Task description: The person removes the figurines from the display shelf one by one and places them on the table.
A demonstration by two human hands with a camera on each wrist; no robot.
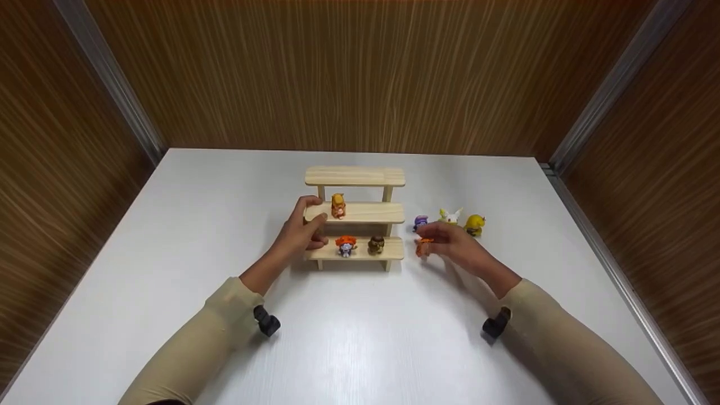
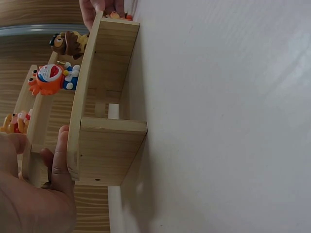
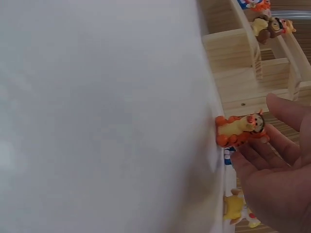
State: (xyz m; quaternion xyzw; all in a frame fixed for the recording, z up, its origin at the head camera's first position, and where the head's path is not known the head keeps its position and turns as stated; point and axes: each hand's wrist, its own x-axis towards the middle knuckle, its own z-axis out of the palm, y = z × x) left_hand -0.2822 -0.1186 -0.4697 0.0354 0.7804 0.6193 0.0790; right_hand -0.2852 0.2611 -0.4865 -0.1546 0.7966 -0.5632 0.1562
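Observation:
A three-tier wooden display shelf (image 1: 371,212) stands on the white table. My left hand (image 1: 298,228) grips its left end around the middle tier, thumb toward the front. On that tier sits an orange-yellow figurine (image 1: 338,206). The lowest tier bears a blue-and-white figurine with an orange crab-like hood (image 2: 51,80) and a brown-hooded figurine (image 1: 376,244). Right of the shelf, an orange tiger figurine (image 3: 238,130) stands upright on the table. Around it is my right hand (image 1: 455,247), thumb apart from it and fingers behind; whether they touch it I cannot tell.
Behind the right hand stand a purple-topped figurine (image 1: 421,222), a white-eared figurine (image 1: 450,216) and a yellow-hooded figurine (image 1: 475,225). Wood-grain panels (image 1: 360,73) enclose the table at the back and both sides.

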